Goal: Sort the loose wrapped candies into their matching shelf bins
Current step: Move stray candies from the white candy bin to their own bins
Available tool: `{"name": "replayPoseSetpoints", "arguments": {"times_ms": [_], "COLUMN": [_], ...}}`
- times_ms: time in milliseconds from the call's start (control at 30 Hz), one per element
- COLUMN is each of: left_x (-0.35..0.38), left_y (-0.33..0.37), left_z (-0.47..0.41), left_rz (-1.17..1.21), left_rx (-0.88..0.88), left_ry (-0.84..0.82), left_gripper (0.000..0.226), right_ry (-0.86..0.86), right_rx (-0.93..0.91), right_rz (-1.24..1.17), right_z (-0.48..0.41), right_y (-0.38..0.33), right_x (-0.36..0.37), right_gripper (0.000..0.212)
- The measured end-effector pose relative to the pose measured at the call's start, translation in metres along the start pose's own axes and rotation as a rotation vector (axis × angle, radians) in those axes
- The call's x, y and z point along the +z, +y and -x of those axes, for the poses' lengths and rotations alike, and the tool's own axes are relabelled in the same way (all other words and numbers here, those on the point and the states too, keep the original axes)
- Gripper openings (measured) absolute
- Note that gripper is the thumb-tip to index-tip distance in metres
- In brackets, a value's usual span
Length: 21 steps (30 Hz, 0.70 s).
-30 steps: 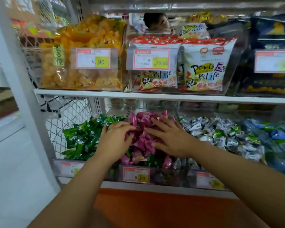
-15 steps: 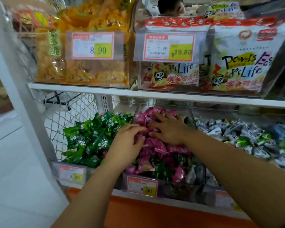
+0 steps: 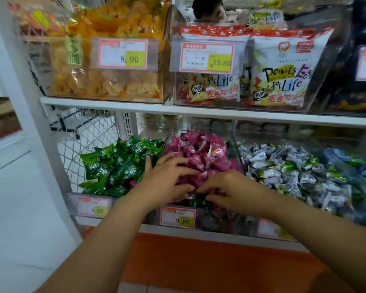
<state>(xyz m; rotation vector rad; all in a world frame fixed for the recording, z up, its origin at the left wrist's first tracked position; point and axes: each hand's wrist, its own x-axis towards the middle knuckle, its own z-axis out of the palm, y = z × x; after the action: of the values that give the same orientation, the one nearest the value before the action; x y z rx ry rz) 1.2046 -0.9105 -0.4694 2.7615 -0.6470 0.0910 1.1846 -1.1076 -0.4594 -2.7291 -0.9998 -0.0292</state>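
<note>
Pink candies are filling the middle bin, with stray green candies lying at its front. Left grip is resting spread on the pink heap. Right grip, just beside it, is curling its fingers into the wrappers; I cannot tell whether it is pinching one.

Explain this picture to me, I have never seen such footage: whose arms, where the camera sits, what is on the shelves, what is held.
No machine: these are a person's two bare arms, filmed by one wide-angle camera on their head, looking forward and down. The lower shelf holds clear bins of green candies, pink candies and silver-wrapped candies. The left hand rests spread on the pink pile. The right hand curls its fingers at that bin's front, where stray green wrappers lie among the pink; whether it pinches one I cannot tell. Above stand yellow snack bags and panda-print bags.
</note>
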Motion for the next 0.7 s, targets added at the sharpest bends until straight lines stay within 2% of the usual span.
{"name": "replayPoseSetpoints", "arguments": {"times_ms": [133,233,433,567,700], "left_x": [-0.01,0.001,0.014,0.015,0.015], "left_y": [-0.011,-0.016,-0.022,-0.025,-0.027], "left_z": [0.014,0.03,0.039,0.033,0.024], "left_rz": [-0.042,-0.093,-0.133,-0.098,-0.093], "left_rx": [-0.016,-0.012,0.034,0.029,0.055], "left_ry": [-0.022,-0.025,0.091,0.104,0.083], "left_gripper": [0.041,0.039,0.034,0.029,0.026], "right_ry": [-0.105,-0.149,-0.121,-0.111,-0.06], "right_rx": [0.075,0.128,0.144,0.103,0.084], "right_rz": [0.061,0.06,0.158,0.176,0.18], "right_z": [-0.011,-0.021,-0.029,-0.026,-0.03], "right_y": [0.001,0.004,-0.001,-0.008,-0.012], "right_x": [0.008,0.008,0.013,0.013,0.016], "right_gripper": [0.054,0.061,0.05,0.051,0.038]}}
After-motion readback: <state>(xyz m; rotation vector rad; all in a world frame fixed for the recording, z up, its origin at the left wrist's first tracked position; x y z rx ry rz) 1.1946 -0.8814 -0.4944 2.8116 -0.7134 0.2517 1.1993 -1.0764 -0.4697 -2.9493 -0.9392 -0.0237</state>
